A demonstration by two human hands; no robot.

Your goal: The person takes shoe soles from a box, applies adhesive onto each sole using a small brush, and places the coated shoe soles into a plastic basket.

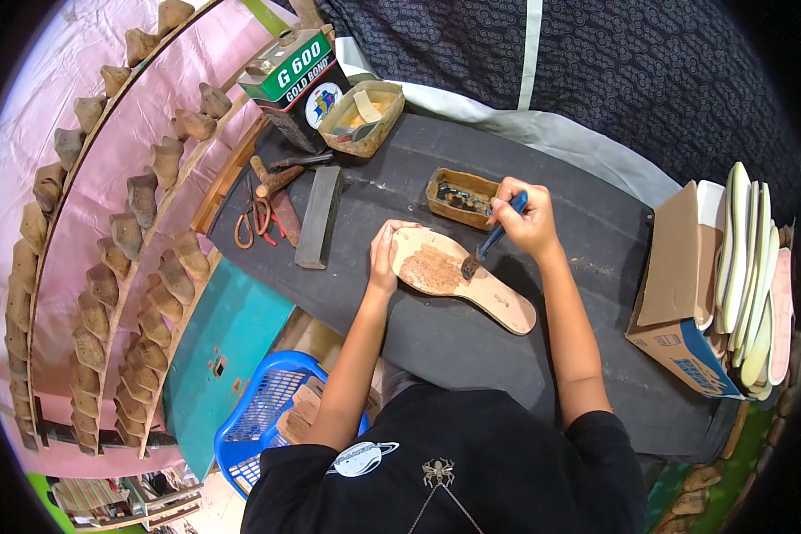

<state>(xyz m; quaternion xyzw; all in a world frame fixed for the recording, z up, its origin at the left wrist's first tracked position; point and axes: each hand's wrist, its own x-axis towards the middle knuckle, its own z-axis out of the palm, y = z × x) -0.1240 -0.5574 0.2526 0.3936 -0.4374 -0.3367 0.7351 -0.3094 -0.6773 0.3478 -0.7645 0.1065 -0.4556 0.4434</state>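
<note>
A tan shoe insole (498, 298) lies over the dark table mat, its wide end to the left. Across its middle spreads a rougher brown, wet-looking patch. My left hand (384, 255) grips the wide end at its edge, fingers closed along the rim. In my right hand (527, 218) is a brush (492, 238) with a blue handle, tilted, its dark bristles touching the insole beside the brown patch. Just beyond the insole stands a small rectangular tub (454, 212) with dark residue inside; my right hand is close to its right end.
A grey block (319, 218), pliers (260, 218) and a hammer (276, 181) lie at left. Behind them stand a green-and-black can (298, 89) and a small basket (365, 147). A cardboard box (672, 258) of soles is at right; a blue basket (249, 427) sits below left. Shoe lasts (142, 200) line racks.
</note>
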